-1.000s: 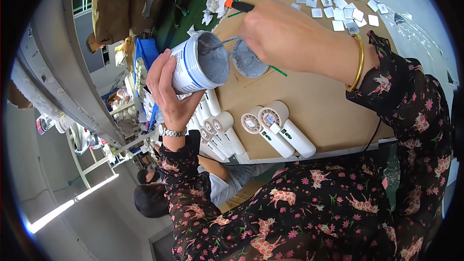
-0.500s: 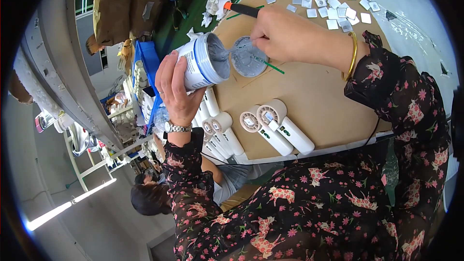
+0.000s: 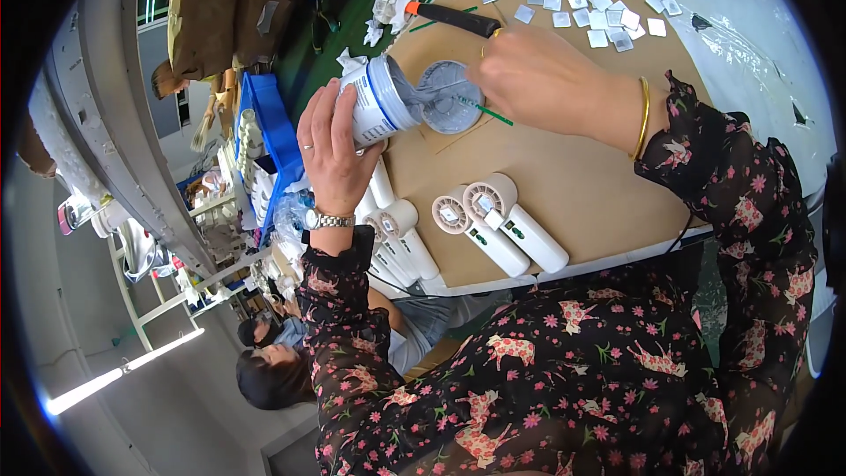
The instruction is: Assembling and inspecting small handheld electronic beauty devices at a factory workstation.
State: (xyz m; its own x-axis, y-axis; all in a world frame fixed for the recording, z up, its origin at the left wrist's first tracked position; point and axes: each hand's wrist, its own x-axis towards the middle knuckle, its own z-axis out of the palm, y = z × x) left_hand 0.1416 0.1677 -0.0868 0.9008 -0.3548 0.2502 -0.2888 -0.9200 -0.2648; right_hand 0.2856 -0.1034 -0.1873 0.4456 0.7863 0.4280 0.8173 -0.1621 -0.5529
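Note:
My left hand (image 3: 330,154) is wrapped round a white jar (image 3: 374,106) with a blue band, tilted with its mouth to the right. Grey paste coats the inside of the mouth. My right hand (image 3: 529,70) is closed with its fingers pinched together, right of the jar. A thin paste-coated stick (image 3: 448,85) runs from those fingers toward the jar's mouth; its far end is hard to make out. Below it lies a round lid (image 3: 454,115) smeared with grey paste, a green stick (image 3: 495,115) resting across it. Beside my right hand lies a black-handled tool (image 3: 458,19) with an orange end.
Two white handheld devices (image 3: 511,242) with round vented heads lie near the table's front edge; several more (image 3: 401,238) are left of them. Many small clear squares (image 3: 599,0) are scattered at the back. A blue bin (image 3: 278,123) stands at left, with people seated beyond.
My right hand has drawn back slightly to the right, baring more of the black handle. The jar has shifted a little right, closer over the lid.

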